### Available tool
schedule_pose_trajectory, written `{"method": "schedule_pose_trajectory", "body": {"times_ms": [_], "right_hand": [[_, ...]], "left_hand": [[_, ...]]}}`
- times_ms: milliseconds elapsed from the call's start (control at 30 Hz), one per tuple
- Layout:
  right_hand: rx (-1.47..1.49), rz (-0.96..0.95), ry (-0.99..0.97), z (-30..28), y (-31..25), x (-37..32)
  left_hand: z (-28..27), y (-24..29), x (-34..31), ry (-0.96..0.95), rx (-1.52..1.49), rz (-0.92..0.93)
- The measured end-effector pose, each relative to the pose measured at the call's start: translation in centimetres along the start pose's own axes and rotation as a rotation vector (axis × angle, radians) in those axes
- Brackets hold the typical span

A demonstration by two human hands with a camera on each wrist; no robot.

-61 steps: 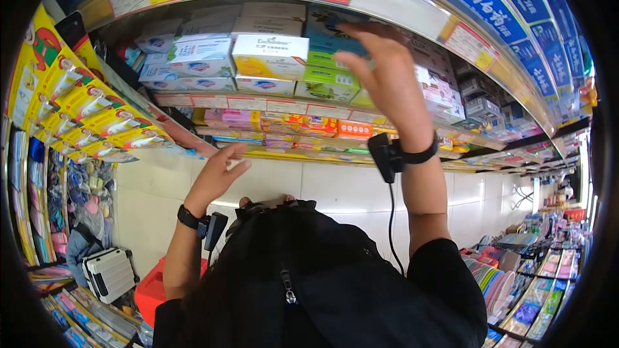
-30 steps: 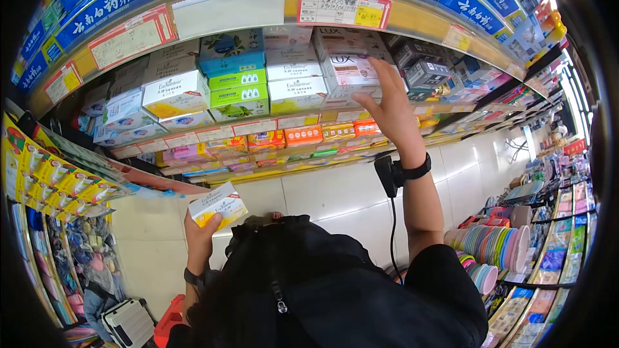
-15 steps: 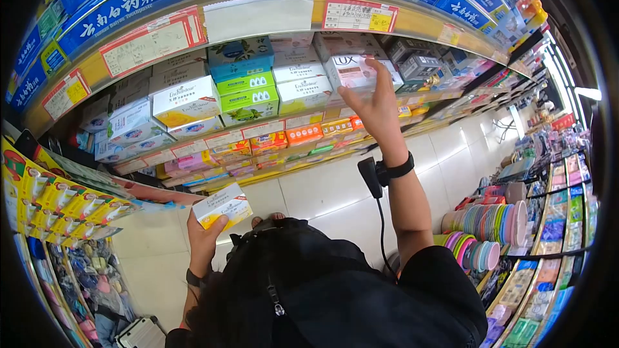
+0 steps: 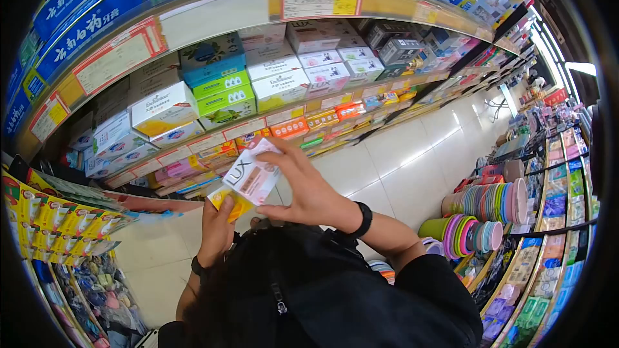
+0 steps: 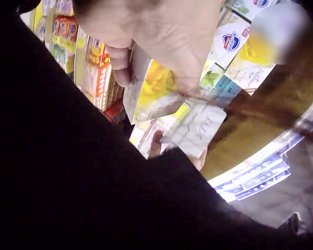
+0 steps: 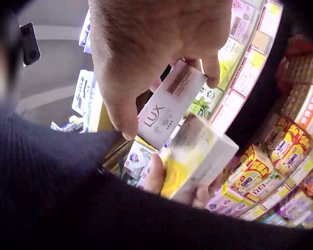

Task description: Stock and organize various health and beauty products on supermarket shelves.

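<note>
My left hand (image 4: 216,231) grips a white and yellow Enchanteur soap box (image 4: 238,207), low in front of the shelf. Between thumb and fingers of my right hand (image 4: 316,196) is a white and pink LUX soap box (image 4: 250,171). In the head view the LUX box overlaps most of the Enchanteur box. From the right wrist, the LUX box (image 6: 169,107) shows its printed face, with the Enchanteur box (image 6: 198,156) close beside it. The left wrist view has the Enchanteur box (image 5: 159,86) under the left palm and the LUX box (image 5: 198,127) just beyond.
A shelf holds stacked soap boxes, including green ones (image 4: 222,103) and more LUX boxes (image 4: 325,74). Blue toothpaste boxes (image 4: 90,22) line the shelf above. Yellow hanging packs (image 4: 39,212) are at the left, stacked colourful basins (image 4: 474,238) at the right. Tiled floor (image 4: 361,167) lies below.
My right hand has taken the LUX box off the shelf and brought it down and left to the Enchanteur box. My left hand, bare two seconds ago, has kept the Enchanteur box since one second ago.
</note>
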State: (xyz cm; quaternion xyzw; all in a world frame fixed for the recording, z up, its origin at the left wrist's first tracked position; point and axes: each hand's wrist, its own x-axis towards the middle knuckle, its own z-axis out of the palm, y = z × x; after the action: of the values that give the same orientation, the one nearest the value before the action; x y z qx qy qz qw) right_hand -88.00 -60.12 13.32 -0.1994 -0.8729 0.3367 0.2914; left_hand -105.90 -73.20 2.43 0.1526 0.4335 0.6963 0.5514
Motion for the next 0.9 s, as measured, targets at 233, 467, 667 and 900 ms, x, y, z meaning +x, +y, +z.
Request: {"method": "schedule_pose_trajectory", "body": {"times_ms": [233,467,667,900], "right_hand": [[0.002,-0.092,-0.036,-1.8,2.3,-1.4],[-0.16,-0.138,-0.074,-6.7,4.9,-4.3],[-0.239,-0.222,-0.193,-9.9,6.1,-6.0],[-0.105,-0.357,-0.212,-15.0,9.1,-2.2]], "left_hand": [[4.5,-3.2,0.2,-0.168,-0.115,0.078],[10.8,-7.5,0.8,-0.217,-0.106,0.172],[14.6,-9.8,0.3,-0.164,-0.182,0.217],[14.5,-11.3,-1.3,-0.023,-0.087,0.276]]}}
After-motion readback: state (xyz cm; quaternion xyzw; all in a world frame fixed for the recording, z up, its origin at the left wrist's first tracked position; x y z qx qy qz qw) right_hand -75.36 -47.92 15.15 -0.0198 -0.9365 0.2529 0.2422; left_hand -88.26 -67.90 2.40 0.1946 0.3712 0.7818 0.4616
